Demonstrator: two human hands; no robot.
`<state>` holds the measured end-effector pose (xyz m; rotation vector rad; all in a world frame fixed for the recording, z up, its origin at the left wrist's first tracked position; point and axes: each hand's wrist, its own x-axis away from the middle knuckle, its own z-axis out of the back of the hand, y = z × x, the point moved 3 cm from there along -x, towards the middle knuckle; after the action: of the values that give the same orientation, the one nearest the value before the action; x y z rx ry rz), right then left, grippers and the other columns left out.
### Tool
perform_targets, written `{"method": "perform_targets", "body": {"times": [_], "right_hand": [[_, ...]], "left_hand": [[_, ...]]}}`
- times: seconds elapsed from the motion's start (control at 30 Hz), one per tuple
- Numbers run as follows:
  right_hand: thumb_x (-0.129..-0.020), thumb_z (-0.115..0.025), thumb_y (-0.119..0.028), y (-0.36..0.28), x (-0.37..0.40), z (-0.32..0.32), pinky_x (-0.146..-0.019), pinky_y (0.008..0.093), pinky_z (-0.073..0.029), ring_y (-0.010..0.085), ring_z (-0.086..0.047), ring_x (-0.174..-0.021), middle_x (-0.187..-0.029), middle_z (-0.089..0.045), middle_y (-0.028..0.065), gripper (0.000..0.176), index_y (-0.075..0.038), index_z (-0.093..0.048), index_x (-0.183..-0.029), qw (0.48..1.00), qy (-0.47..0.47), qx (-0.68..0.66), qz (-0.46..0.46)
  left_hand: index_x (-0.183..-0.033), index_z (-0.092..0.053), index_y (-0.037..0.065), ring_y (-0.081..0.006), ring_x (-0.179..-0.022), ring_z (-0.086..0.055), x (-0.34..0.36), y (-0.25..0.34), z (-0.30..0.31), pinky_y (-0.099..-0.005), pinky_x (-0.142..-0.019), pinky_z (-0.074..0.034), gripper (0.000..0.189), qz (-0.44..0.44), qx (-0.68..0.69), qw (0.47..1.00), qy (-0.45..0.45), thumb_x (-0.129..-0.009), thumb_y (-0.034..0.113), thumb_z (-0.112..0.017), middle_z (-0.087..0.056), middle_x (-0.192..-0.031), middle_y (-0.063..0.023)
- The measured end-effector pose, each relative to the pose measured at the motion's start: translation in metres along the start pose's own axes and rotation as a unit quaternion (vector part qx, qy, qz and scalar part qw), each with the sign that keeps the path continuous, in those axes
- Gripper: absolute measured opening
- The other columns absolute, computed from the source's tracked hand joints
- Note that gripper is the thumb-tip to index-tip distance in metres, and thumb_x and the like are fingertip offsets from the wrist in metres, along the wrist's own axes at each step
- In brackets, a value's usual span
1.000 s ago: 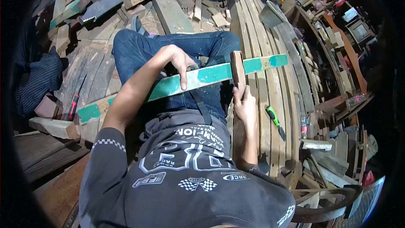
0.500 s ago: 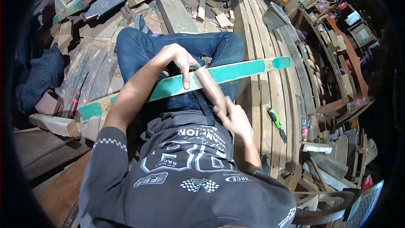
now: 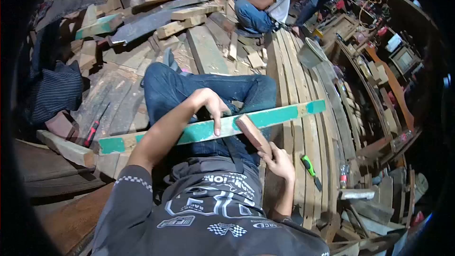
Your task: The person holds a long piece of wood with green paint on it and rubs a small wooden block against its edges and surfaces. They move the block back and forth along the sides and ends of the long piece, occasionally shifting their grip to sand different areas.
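Across my lap lies a long wooden strip (image 3: 270,122) with worn green paint on its face. My left hand (image 3: 212,108) is closed over it near the middle, the thumb pressed on the painted side and the fingers hidden behind. A short wooden block (image 3: 255,135) is in my right hand (image 3: 279,162), gripped at its lower end. The block slants up to the left, and its far end overlaps the strip just right of my left hand.
Long planks (image 3: 286,85) run along my right, with a green-handled chisel (image 3: 310,172) on them. A grey bucket (image 3: 312,53) stands farther up. A red-handled screwdriver (image 3: 93,132) lies at left. Scrap timber (image 3: 189,14) is piled ahead, where another person (image 3: 263,2) sits.
My view has tilted up, so the other person now shows. The block, blurred before, is now sharp, its tip still over the strip. My left hand keeps its grip.
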<state>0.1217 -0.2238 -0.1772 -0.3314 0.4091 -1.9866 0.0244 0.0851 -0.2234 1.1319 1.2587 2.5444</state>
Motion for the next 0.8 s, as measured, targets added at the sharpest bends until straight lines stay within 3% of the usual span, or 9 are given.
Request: {"method": "perform_targets", "body": {"times": [0.17,0.2,0.23,0.3,0.4,0.47,0.6,0.67,0.8], "right_hand": [[-0.097,-0.068,-0.038,-0.006,0.001,-0.016,-0.071,0.0487,-0.056,0.0437,-0.073,-0.083,-0.090,-0.073,0.0275,0.049,0.005,-0.059,-0.120,0.987,-0.040,-0.145,-0.060],[-0.098,-0.066,-0.038,0.010,-0.002,-0.029,-0.077,0.0485,-0.056,0.0444,-0.073,-0.091,-0.098,-0.072,0.0311,0.055,0.009,-0.056,-0.126,0.993,0.002,-0.118,0.002],[-0.098,-0.066,-0.039,0.009,-0.001,-0.032,-0.081,0.0489,-0.056,0.0443,-0.073,-0.096,-0.098,-0.071,0.0324,0.058,0.009,-0.055,-0.129,0.990,0.020,-0.136,0.014],[-0.098,-0.066,-0.040,0.002,0.000,-0.027,-0.076,0.0470,-0.057,0.0410,-0.075,-0.086,-0.087,-0.071,0.0296,0.061,0.010,-0.053,-0.132,0.989,-0.025,-0.135,-0.050],[-0.098,-0.066,-0.041,-0.001,0.001,-0.024,-0.066,0.0438,-0.056,0.0351,-0.074,-0.071,-0.076,-0.068,0.0266,0.064,0.011,-0.051,-0.133,0.986,-0.028,-0.157,-0.050],[-0.098,-0.066,-0.041,0.010,0.000,-0.031,-0.060,0.0416,-0.054,0.0307,-0.072,-0.063,-0.071,-0.067,0.0247,0.065,0.012,-0.051,-0.134,0.989,-0.004,-0.149,-0.020],[-0.099,-0.066,-0.039,0.008,-0.002,-0.031,-0.061,0.0416,-0.055,0.0309,-0.072,-0.063,-0.071,-0.067,0.0249,0.062,0.010,-0.051,-0.133,0.989,0.003,-0.147,-0.010],[-0.099,-0.066,-0.038,0.011,-0.003,-0.039,-0.061,0.0417,-0.054,0.0313,-0.072,-0.063,-0.072,-0.067,0.0256,0.059,0.009,-0.053,-0.131,0.983,0.064,-0.160,0.062],[-0.099,-0.065,-0.037,0.015,-0.003,-0.040,-0.063,0.0421,-0.055,0.0320,-0.074,-0.069,-0.080,-0.070,0.0284,0.057,0.010,-0.053,-0.130,0.986,0.039,-0.158,0.032]], "left_hand": [[-0.156,-0.031,-0.006,-0.0338,-0.134,-0.054,0.005,0.003,0.001,-0.0409,-0.112,-0.042,0.129,0.021,-0.004,1.000,0.003,-0.060,0.051,-0.096,-0.056,-0.144,-0.0261],[-0.155,-0.031,-0.006,-0.0334,-0.135,-0.054,0.004,0.002,0.000,-0.0410,-0.112,-0.042,0.128,0.022,0.002,1.000,0.000,-0.061,0.051,-0.096,-0.056,-0.145,-0.0262],[-0.155,-0.032,-0.007,-0.0329,-0.135,-0.054,0.003,0.000,0.000,-0.0411,-0.112,-0.042,0.127,0.023,0.009,1.000,-0.004,-0.061,0.050,-0.096,-0.056,-0.145,-0.0262],[-0.154,-0.032,-0.008,-0.0324,-0.132,-0.057,-0.002,0.000,-0.001,-0.0402,-0.111,-0.043,0.126,0.012,0.008,1.000,-0.015,-0.062,0.049,-0.096,-0.058,-0.142,-0.0262],[-0.154,-0.030,-0.009,-0.0326,-0.127,-0.061,0.006,0.008,-0.003,-0.0396,-0.110,-0.044,0.127,0.000,0.025,1.000,-0.015,-0.061,0.047,-0.097,-0.061,-0.137,-0.0278],[-0.150,-0.041,-0.004,-0.0310,-0.128,-0.060,0.006,0.006,-0.002,-0.0418,-0.108,-0.047,0.114,0.010,0.027,1.000,-0.011,-0.064,0.047,-0.095,-0.059,-0.142,-0.0216],[-0.150,-0.046,0.001,-0.0316,-0.129,-0.059,0.005,0.004,-0.003,-0.0432,-0.107,-0.048,0.108,0.025,0.018,1.000,0.004,-0.065,0.046,-0.095,-0.057,-0.145,-0.0180],[-0.151,-0.046,0.002,-0.0322,-0.132,-0.057,0.002,0.002,-0.001,-0.0440,-0.108,-0.047,0.110,0.042,-0.007,0.999,0.002,-0.064,0.052,-0.093,-0.056,-0.147,-0.0180],[-0.151,-0.045,0.003,-0.0325,-0.134,-0.055,0.014,0.012,-0.003,-0.0449,-0.110,-0.045,0.114,0.054,-0.041,0.998,0.016,-0.063,0.058,-0.090,-0.054,-0.149,-0.0177]]}}
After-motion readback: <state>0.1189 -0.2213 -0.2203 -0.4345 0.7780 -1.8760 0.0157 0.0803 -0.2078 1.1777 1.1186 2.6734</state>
